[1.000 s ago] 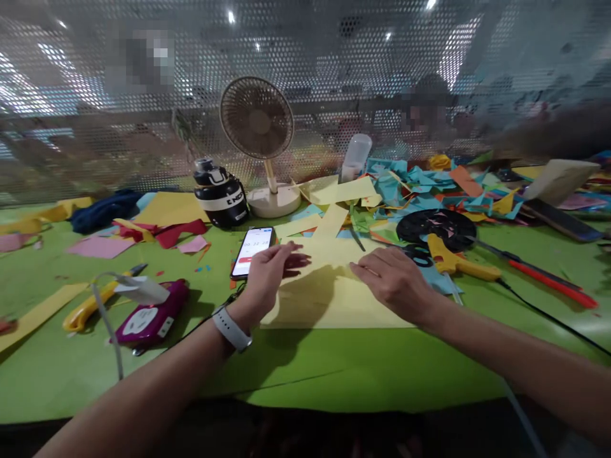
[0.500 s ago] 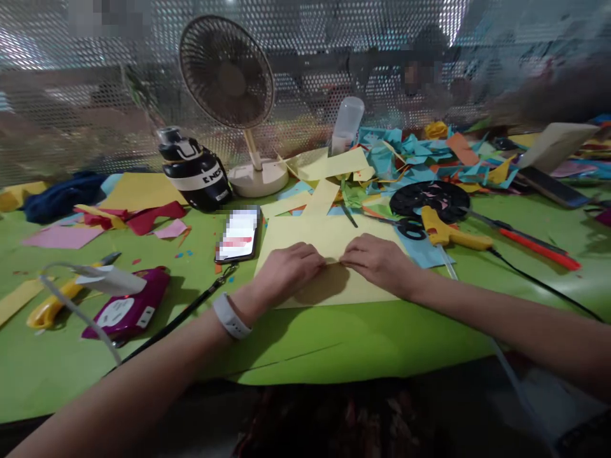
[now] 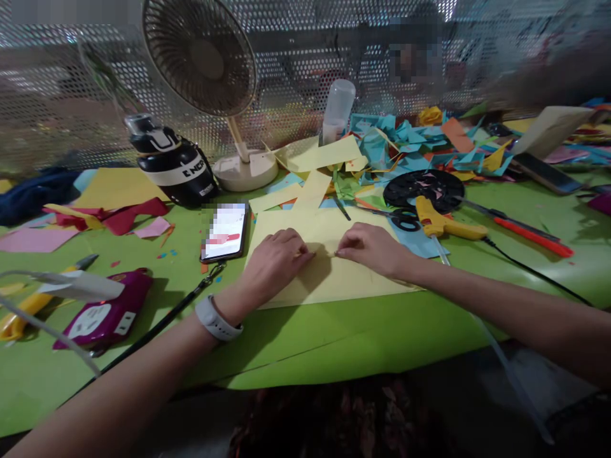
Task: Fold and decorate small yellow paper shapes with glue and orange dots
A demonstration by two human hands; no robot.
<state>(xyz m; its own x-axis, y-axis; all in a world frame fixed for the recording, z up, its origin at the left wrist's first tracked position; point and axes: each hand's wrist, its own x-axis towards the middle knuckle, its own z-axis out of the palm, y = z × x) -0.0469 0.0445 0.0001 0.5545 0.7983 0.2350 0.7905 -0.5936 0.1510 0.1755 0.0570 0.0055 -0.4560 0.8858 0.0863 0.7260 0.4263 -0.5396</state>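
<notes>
Two bunched grips, left hand (image 3: 277, 262) and right hand (image 3: 375, 250), seemingly handling pale-yellow paper sheet (image 3: 327, 277), can't tell if clamped; next likely needs steady pinching.

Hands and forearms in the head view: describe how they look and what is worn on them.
The left hand and right hand are bare, with no gloves. The left wrist wears a pale grey-white wristband, broad and smooth, with what look like small holes in its strap; whether it carries a watch face cannot be seen. The right wrist shows nothing worn. No sleeves show on either forearm.
</notes>
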